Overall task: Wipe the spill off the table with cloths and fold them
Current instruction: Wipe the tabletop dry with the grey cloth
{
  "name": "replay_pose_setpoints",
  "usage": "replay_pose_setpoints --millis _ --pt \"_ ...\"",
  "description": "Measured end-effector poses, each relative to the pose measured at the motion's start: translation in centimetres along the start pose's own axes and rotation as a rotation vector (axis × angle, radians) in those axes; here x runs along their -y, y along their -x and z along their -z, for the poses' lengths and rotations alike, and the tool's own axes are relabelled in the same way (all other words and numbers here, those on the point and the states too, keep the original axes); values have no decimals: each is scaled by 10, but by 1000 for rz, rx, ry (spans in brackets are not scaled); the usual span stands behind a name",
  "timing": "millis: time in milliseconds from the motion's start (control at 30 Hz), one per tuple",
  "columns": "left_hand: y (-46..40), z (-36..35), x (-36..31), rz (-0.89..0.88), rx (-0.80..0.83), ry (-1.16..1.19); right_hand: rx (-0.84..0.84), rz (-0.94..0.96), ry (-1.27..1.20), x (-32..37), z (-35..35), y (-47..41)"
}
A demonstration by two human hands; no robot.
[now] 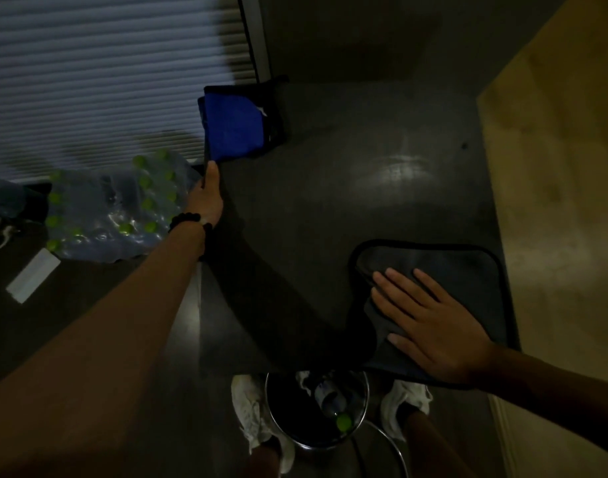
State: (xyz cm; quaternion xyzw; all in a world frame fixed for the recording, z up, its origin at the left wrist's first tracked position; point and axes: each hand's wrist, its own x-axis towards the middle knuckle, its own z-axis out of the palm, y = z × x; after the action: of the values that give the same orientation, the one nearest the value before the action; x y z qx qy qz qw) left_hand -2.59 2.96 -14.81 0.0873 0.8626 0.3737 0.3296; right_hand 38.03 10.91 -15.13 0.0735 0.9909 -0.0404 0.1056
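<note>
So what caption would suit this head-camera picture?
Left hand reaches the blue cloth; right hand lies flat on the grey cloth.

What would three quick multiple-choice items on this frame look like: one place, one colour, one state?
1. Where does the blue cloth lie?
A. far left part of the table
B. in the bin
C. under the right hand

2. Colour of the caps on the pack of bottles?
A. red
B. green
C. white

3. How is the right hand?
A. fisted
B. flat on the dark cloth
C. lifted off the table

Key: 1 A, it sits at the far left edge by the left hand; 2 B, caps show bright green; 3 B, fingers spread on the cloth.
</note>
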Motion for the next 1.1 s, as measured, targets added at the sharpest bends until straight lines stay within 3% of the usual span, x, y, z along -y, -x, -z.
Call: replay_pose_setpoints --millis 267,567,1100 --pt "3 0 -1 3 -12 -56 -14 -84 -5 -26 2 26" --pt "0 1 -4 33 13 -80 8 -10 15 -62 0 35" --pt "-1 2 -2 40 27 -28 -34 -47 -28 -135 17 -8"
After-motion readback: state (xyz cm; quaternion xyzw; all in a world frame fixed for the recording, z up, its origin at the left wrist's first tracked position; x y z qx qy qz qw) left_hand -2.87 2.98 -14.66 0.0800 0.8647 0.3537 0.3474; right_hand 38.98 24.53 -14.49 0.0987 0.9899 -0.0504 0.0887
